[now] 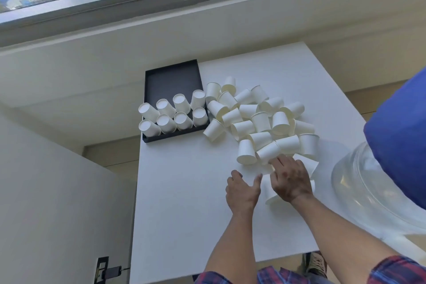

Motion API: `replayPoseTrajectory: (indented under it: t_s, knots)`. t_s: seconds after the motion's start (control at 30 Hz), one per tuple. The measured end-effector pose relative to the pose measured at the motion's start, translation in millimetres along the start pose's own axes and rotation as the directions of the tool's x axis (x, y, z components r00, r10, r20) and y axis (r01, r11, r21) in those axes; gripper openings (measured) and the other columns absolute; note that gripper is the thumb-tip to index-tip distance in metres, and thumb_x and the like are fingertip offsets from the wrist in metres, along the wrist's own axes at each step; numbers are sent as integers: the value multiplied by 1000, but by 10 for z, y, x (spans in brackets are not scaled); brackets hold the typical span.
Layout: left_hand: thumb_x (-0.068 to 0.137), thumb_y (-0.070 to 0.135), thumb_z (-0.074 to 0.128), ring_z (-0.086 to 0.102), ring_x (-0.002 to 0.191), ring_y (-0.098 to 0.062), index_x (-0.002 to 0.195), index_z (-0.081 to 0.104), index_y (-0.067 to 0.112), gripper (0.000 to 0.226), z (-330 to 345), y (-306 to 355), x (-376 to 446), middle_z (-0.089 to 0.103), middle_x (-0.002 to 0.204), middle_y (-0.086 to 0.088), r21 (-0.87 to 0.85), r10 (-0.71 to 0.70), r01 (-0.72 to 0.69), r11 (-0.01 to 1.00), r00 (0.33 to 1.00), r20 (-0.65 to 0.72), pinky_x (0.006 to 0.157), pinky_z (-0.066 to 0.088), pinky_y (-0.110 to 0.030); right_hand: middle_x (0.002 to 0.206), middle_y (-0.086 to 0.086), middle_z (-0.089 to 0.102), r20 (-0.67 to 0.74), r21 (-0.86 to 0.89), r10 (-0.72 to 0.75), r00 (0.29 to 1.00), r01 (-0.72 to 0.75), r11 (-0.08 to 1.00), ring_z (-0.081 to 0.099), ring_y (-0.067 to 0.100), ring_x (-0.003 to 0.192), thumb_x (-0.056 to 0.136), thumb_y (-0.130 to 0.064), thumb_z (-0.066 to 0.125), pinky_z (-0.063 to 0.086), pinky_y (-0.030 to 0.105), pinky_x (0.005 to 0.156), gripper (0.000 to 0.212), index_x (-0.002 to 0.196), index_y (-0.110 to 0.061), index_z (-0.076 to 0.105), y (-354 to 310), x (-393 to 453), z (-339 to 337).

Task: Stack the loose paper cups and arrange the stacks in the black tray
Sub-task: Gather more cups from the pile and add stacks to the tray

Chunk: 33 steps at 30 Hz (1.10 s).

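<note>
at the far left corner of the white tabletop (184, 191) we see the black tray (171, 76), its left wall along the tabletop's left edge. eight stacks of paper cups (182, 102) stand upside down in the tray's near half, in two rows of four, bottoms up; the far half of the tray shows bare black floor. just right of the tray, touching its right wall, begins the heap of loose paper cups (260, 120), most lying on their sides and leaning on one another, spreading toward the middle and the right edge of the tabletop. at the near end of that heap our left hand (243, 191) hovers palm down with fingers relaxed and a little spread, thumb out, gripping nothing we can make out, just left of a cup (269, 193) lying on its side. our right hand (291, 178) lies over that cup and the cups beside it, fingers reaching forward onto the heap; we cannot tell whether it grips any cup. near the right edge sits a clear plastic dome (359, 182), partly under a blue cloth-like shape (401, 136). plaid sleeves (391, 270) show at the near edge.
</note>
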<state>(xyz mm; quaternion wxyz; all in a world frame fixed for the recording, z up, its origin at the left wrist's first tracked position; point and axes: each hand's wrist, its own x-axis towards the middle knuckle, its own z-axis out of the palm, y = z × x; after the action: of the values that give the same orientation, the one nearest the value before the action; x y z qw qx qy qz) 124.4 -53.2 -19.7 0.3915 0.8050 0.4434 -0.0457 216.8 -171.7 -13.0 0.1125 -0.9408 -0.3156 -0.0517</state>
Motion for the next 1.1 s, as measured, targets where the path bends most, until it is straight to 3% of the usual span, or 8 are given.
replayPoseTrajectory:
  t_s: [0.13,0.23,0.43,0.7,0.93,1.1]
  knots:
    - [74,82,56,56,115,-28,120,43,22,77,69,88,-94,56,121,0,59,10,-13,998,999,49,91,49,-42,87,9,61,14,-21,84,996,-83,996,54,34,72,69,-24,38,40,38,61,40,94,-11,68,188,-201,-69]
    - [70,84,58,58,114,-30,120,41,21,82,123,114,-162,57,119,-3,100,-9,1,995,997,82,90,49,-42,93,9,62,53,-54,122,991,-119,991,54,34,75,66,-25,47,39,37,62,41,99,-11,68,256,-314,-80]
    - [73,72,60,59,115,-30,127,36,21,78,186,153,-214,58,123,-3,100,-1,-15,995,987,160,92,49,-42,100,6,58,102,-36,165,981,-162,986,53,30,79,66,-36,56,41,37,65,47,107,-14,63,350,-525,-63]
    - [71,45,56,61,105,-28,131,30,24,68,80,86,-250,55,111,1,76,-35,18,997,972,232,92,51,-44,115,9,56,167,36,92,982,-99,994,56,31,89,54,-32,71,50,40,69,71,120,-10,57,327,-614,-28]
    - [71,45,56,61,105,-28,134,30,25,71,-62,-53,-253,55,112,2,81,-48,31,996,975,218,91,50,-43,120,10,56,190,105,-5,982,-16,994,60,32,98,62,-37,81,55,41,80,75,127,-11,54,222,-628,14]
    - [72,46,56,61,106,-27,133,32,27,68,-190,-176,-246,56,115,3,44,-60,53,998,983,173,93,49,-42,126,10,54,247,81,-84,965,66,995,63,32,99,55,-38,86,54,41,81,85,130,-15,53,172,-629,25]
